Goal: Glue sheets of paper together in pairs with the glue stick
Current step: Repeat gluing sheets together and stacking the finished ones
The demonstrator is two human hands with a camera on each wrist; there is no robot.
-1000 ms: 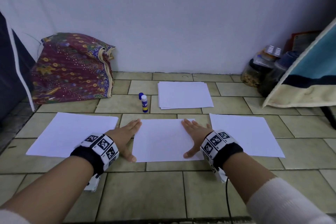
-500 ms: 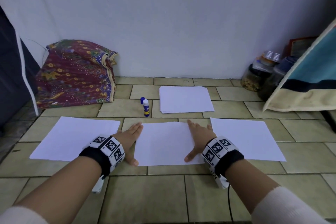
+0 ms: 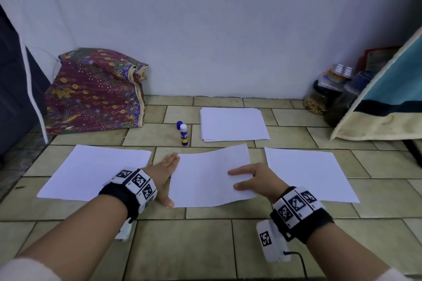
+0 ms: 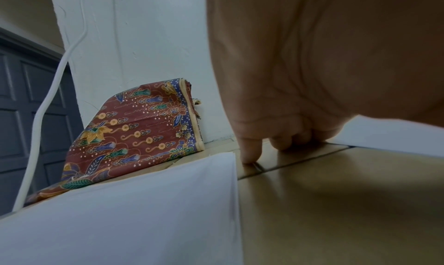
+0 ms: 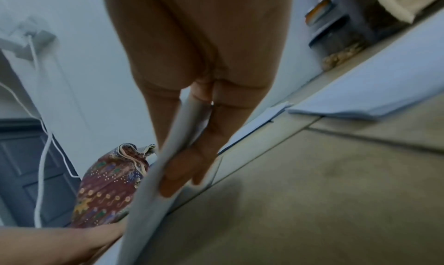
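White middle sheet point(image 3: 205, 178) — right edge lifted, bowed | right hand point(image 3: 255, 180) pinches it | left hand point(image 3: 163, 167) flat, fingers straight, on glossy tile point(image 3: 182, 246)

The head view looks down and forward over the beige tiled floor point(image 3: 205, 246) toward the white wall. Both wrist views sit low, close behind the fingers, facing the wall; all three share the maroon patterned folded cloth point(image 3: 96, 91) point(image 4: 134, 134) point(image 5: 108, 189).

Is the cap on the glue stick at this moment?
No, the glue stick stands upright on the floor tiles with its white top bare, and the blue cap sits on the floor just behind it.
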